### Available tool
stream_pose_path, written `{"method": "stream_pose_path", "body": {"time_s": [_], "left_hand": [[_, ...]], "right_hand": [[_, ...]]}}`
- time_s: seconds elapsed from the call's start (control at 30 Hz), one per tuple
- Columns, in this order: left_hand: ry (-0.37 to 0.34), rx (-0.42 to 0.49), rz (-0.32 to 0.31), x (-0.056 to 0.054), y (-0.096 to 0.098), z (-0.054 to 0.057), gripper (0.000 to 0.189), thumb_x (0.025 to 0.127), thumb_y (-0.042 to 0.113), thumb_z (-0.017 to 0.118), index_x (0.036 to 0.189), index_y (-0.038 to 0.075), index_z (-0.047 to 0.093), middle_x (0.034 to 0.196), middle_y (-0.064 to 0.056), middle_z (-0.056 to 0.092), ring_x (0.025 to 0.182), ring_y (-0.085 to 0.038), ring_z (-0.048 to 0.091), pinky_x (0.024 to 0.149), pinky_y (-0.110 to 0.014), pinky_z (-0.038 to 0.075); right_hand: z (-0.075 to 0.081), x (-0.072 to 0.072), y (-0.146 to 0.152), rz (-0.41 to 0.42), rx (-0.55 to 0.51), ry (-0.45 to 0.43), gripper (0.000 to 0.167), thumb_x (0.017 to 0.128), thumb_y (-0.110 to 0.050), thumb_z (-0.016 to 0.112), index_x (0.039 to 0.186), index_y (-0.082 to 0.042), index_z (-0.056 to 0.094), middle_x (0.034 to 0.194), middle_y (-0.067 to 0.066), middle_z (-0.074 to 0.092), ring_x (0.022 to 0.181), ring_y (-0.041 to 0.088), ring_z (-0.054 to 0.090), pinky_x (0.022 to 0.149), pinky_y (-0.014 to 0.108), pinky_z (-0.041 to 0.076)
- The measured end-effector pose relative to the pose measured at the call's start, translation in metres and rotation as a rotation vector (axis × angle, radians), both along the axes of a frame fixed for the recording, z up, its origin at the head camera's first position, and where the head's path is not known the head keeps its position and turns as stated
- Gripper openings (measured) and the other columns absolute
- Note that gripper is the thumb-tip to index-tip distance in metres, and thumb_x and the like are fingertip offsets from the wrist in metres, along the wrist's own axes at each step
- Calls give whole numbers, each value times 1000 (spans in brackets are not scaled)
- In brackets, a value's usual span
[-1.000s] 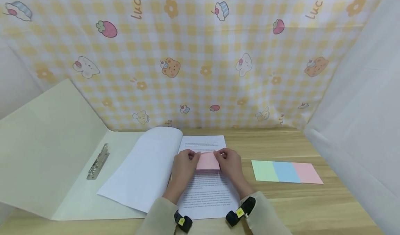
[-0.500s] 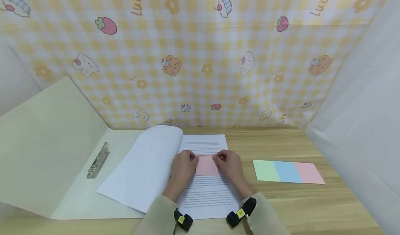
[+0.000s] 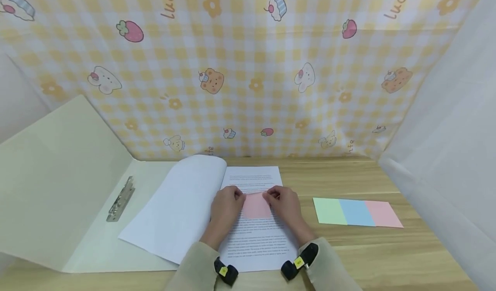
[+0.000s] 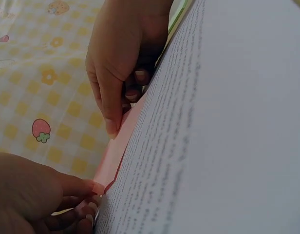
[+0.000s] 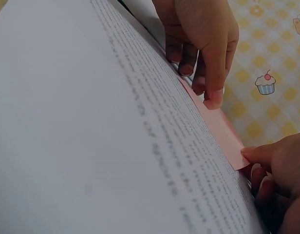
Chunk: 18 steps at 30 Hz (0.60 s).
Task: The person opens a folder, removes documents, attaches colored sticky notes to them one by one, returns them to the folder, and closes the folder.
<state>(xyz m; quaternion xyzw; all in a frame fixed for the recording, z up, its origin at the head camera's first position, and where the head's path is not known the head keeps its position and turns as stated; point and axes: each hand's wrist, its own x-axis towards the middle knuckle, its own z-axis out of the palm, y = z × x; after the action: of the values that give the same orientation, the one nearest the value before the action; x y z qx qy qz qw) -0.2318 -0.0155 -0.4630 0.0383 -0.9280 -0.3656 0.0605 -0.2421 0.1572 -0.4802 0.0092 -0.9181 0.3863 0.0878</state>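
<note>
A pink sticky note lies over the printed page in the middle, with its lower part against the text. My left hand pinches its upper left corner between thumb and forefinger. At the upper right corner, my right hand pinches it the same way. Both wrist views show the note stretched between the two thumbs, its top edge tipped up from the sheet.
Turned-back white pages curl over an open file folder with a metal clip on the left. To the right, green, blue and pink sticky notes lie in a row on the wooden table.
Both hands have brought the pink note slightly down the page, toward the body, and its face lies flatter. In the last half second they have hardly moved.
</note>
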Motion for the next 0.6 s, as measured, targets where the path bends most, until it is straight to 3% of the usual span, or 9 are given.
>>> {"method": "stream_pose_path", "body": {"time_s": [0.37,0.5,0.6], "left_hand": [[-49,4,15,-1,1,-1,11,91,17,74,83,10,71,73,-1,65,64,-14,56,59,-25,44],[-37,-4,12,-2,1,-2,10,90,17,75,86,10,71,75,-2,67,66,-14,58,60,-26,46],[-7,-22,-8,-1,0,-2,12,90,17,76,95,9,69,83,-3,67,72,-15,58,65,-30,47]], "right_hand": [[0,2,-2,13,17,9,12,92,-20,74,86,-9,76,72,0,68,62,9,53,57,20,42],[0,2,-3,7,30,16,12,92,-21,75,88,-9,76,72,0,68,60,9,53,55,20,42],[-1,3,-3,2,33,18,12,91,-21,75,89,-9,76,72,0,67,59,9,53,55,20,42]]}}
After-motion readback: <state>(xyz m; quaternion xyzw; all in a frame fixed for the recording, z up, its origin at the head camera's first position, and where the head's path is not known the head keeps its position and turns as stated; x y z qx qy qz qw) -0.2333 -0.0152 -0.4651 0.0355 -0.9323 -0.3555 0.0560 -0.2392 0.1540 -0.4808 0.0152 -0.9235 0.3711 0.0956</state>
